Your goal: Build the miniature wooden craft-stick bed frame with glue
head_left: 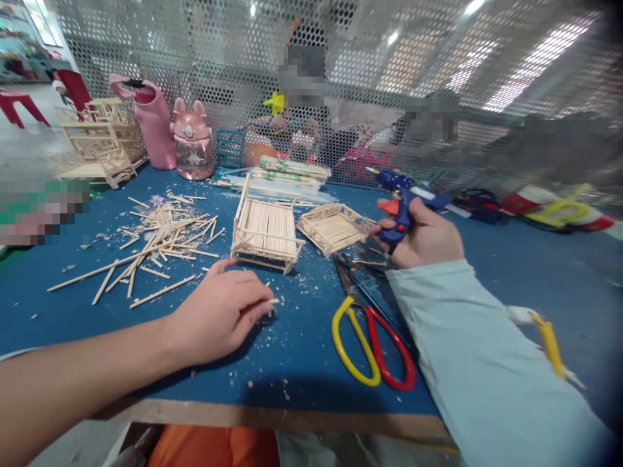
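Note:
My right hand point(428, 233) is wrapped round the handle of a blue glue gun point(400, 207), its nozzle pointing up and to the left. My left hand point(228, 308) rests low over the table, thumb and fingers pinching a short wooden stick point(274, 301); most of the stick is hidden. Just beyond it stands a small bed-like frame point(267, 227) made of wooden sticks. To its right lies a shallow stick tray point(335, 228) with low railings. Scissors point(372, 344) with one yellow and one red handle lie below my right hand, partly over pliers point(365, 266).
Loose sticks point(160, 253) and shavings spread across the left of the blue table point(204, 389). Behind stand a stick-built model point(97, 139), a pink bottle point(154, 130), a clear cup point(193, 146) and bagged sticks point(287, 178). A perforated metal screen point(233, 65) closes the back.

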### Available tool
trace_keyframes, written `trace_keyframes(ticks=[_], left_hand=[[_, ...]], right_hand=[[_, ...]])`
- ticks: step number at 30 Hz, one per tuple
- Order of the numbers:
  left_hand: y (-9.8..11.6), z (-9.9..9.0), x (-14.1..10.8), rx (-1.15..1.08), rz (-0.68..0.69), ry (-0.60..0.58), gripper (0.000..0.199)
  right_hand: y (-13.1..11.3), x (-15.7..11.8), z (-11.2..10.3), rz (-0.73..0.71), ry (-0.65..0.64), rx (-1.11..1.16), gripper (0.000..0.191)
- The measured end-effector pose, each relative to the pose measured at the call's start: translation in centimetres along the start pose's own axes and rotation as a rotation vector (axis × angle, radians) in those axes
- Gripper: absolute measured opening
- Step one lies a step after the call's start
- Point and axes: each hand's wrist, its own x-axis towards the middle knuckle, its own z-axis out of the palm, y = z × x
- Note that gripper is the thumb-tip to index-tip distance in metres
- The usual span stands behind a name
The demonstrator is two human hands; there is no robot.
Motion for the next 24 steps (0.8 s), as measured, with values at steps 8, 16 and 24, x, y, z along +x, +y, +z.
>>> trace_keyframes(ticks=[8, 16, 24], left_hand=[[-2.6, -1.0, 1.3, 0.010, -0.113, -0.081, 0.020], [-2.2, -0.6, 1.2, -0.013, 0.012, -0.120, 0.022], [-2.6, -0.5, 1.2, -0.019, 0.008, -0.095, 0.023]], right_hand=[[-2.2, -5.4, -1.8, -0.541, -0.546, -0.574, 0.027], [-3.3, -6.9, -2.3, -0.766, -0.569, -0.751, 0.024], [-3.4, -7.3, -1.6, -0.825, -0.579, -0.965, 0.051]])
